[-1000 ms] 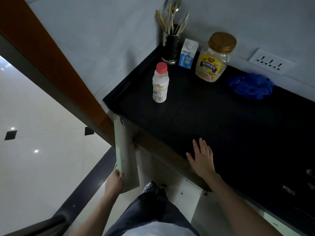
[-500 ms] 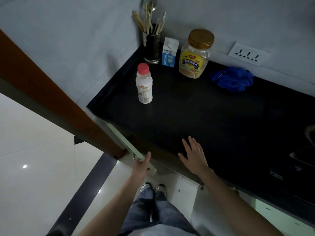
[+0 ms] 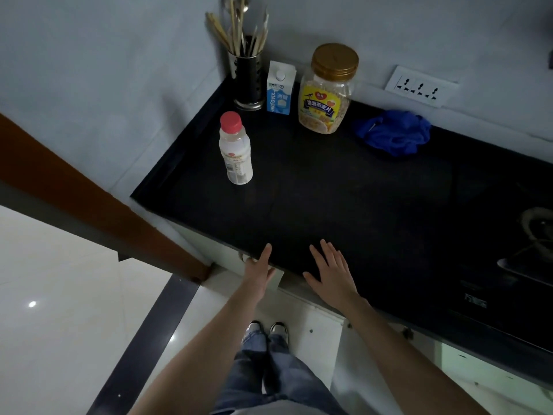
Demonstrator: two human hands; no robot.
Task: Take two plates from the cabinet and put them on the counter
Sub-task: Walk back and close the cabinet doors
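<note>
No plates are in view. The black counter (image 3: 329, 199) fills the middle of the head view. Below its front edge, the pale cabinet door (image 3: 223, 251) lies almost flat against the cabinet. My left hand (image 3: 258, 271) presses on that door near its handle with straight fingers. To its right, my right hand (image 3: 332, 274) rests flat on the counter's front edge with fingers spread, holding nothing. The cabinet's inside is hidden.
A red-capped bottle (image 3: 235, 148), utensil holder (image 3: 247, 79), milk carton (image 3: 279, 88) and oat jar (image 3: 327, 91) stand at the counter's back left. A blue cloth (image 3: 395, 133) lies near the wall socket (image 3: 420, 89). A stove (image 3: 532, 250) is at the right, a brown door frame (image 3: 74, 187) at the left.
My left hand has swung the cabinet door from wide open to nearly closed and now presses it with straight fingers. My right hand stayed on the counter edge.
</note>
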